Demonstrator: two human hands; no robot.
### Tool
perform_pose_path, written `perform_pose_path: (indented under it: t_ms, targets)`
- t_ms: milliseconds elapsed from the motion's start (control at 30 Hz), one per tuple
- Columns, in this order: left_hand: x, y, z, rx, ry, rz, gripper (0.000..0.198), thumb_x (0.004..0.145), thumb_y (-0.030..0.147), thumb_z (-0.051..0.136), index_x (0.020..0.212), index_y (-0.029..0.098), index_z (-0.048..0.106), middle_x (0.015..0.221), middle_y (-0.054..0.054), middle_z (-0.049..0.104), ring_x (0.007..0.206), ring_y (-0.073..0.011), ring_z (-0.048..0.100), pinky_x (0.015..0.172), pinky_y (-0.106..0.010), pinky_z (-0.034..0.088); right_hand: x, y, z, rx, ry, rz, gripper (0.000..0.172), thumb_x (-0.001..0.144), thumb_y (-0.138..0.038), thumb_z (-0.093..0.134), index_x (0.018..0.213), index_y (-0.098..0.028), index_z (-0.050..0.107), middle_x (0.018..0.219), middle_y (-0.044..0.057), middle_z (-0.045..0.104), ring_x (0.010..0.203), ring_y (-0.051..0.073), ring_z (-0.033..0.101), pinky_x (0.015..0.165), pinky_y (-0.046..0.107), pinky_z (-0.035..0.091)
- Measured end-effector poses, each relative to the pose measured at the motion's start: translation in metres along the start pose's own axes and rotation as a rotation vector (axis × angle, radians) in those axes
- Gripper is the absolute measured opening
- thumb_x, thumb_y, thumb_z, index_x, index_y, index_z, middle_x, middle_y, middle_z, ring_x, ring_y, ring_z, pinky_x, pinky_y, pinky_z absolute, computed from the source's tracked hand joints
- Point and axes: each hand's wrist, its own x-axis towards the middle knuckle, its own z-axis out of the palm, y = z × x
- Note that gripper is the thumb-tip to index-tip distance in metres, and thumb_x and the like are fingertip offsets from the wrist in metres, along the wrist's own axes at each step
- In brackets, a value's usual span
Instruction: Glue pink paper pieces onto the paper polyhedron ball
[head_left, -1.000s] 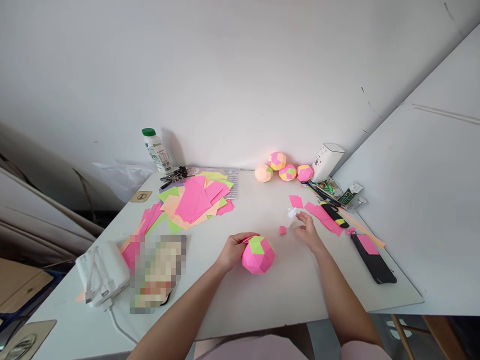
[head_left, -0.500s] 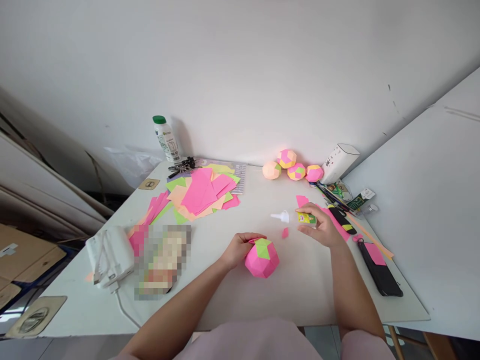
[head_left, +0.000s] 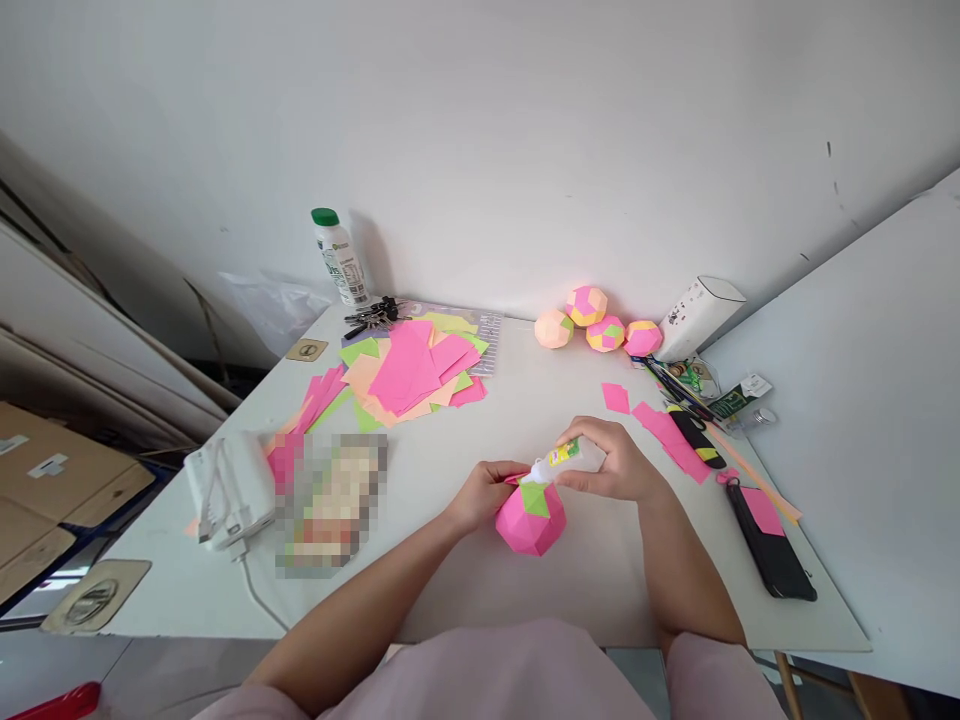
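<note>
Pink-and-green paper ball resting on the white table, near the middle. The left hand, at 9 o'clock of the ball, pinches a pink flap at its top. The right hand, at 2 o'clock, is clamped round a small glue bottle, whose nozzle points down-left at the green facet. Bare tabletop lies at 6 o'clock, up to the near edge, and at 12 o'clock. Bounding this room: coloured sheets at 11 o'clock, finished balls at 1 o'clock by the wall edge, pink slips at 2 o'clock, and a black phone at 3 o'clock near the right edge.
</note>
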Motion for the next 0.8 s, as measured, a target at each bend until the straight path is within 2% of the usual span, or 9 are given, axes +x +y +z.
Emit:
perform_pose_path:
  t_ms: [267,800]
  targets:
    - [-0.0016,0.0000,0.0027,0.007,-0.008,0.003,0.033,0.064,0.014,0.056,0.091,0.017,0.075,0.083,-0.003,0.074,0.068,-0.0146,0.063,0.058,-0.023,0.046,0.0032,0.0011,0.0035,-0.035,-0.025,0.014,0.027,0.071,-0.036,0.075,0.086,-0.020,0.060,0.078,0.002,0.063,0.069,0.016,0.058,0.063,0.028,0.046]
    - [-0.0016,-0.0017,0.0015,0.040,-0.006,-0.002,0.035,0.066,0.013,0.055,0.094,0.018,0.075,0.083,-0.003,0.074,0.069,-0.0153,0.063,0.060,-0.024,0.047,0.0008,-0.0006,0.0064,-0.107,-0.052,0.058,0.025,0.072,-0.036,0.071,0.084,-0.020,0.056,0.076,0.001,0.063,0.066,0.015,0.056,0.060,0.027,0.045]
